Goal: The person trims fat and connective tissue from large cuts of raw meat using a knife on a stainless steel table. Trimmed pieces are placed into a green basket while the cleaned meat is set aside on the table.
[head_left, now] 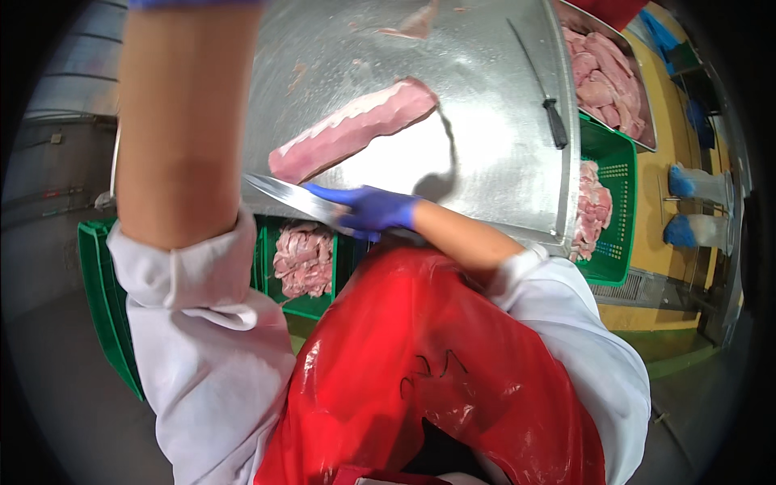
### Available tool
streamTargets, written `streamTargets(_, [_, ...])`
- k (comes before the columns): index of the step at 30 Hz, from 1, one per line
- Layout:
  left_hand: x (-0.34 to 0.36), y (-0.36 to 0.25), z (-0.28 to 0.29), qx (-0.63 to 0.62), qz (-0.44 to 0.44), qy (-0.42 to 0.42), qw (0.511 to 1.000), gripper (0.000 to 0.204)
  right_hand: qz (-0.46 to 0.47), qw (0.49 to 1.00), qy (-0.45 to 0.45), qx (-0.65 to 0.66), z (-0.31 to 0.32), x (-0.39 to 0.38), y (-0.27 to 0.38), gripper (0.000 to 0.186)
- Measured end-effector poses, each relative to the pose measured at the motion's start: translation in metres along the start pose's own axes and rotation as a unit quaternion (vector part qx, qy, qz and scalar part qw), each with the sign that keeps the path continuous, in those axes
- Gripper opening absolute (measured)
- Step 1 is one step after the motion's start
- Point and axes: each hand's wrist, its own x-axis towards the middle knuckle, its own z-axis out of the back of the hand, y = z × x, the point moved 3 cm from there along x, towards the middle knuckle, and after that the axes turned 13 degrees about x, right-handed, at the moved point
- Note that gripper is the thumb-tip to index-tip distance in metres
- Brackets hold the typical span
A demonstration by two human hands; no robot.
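Observation:
My right hand [372, 208], in a blue glove, is closed on a knife [287, 191] near the steel worktop's [501, 194] front edge, the blade pointing up-left beside the lower end of a long pink piece of meat [352, 129] with a pale strip. My left arm reaches past the top of the picture; only a blue bit of my left hand [194, 3] shows, its fingers out of sight. A second knife [554, 121] with a black handle lies at the right of the worktop. Small meat scraps [412, 23] lie near the back.
A steel tray of pale meat [602, 81] sits at the upper right, above a green crate [618, 210] of meat pieces. Another green crate [303, 303] with trimmings is below the front edge, beside an empty-looking green crate [109, 299] at left. Blue-and-clear objects [695, 182] stand far right.

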Motion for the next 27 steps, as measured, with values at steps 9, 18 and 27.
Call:
streamTargets(9, [-0.315, 0.319, -0.053, -0.019, 0.539, -0.073, 0.839, 0.006, -0.140, 0.916, -0.376, -0.021, 0.062, -0.312, -0.057, 0.074])
streamTargets(18, [-0.339, 0.296, -0.117, 0.150, 0.443, 0.000, 0.884, 0.019, -0.136, 0.872, -0.274, -0.383, 0.103, -0.178, -0.101, 0.067])
streamTargets(27, [-0.360, 0.276, 0.041, -0.005, 0.394, -0.306, 0.867, 0.012, -0.218, 0.881, -0.211, -0.362, 0.095, -0.219, -0.067, 0.066])
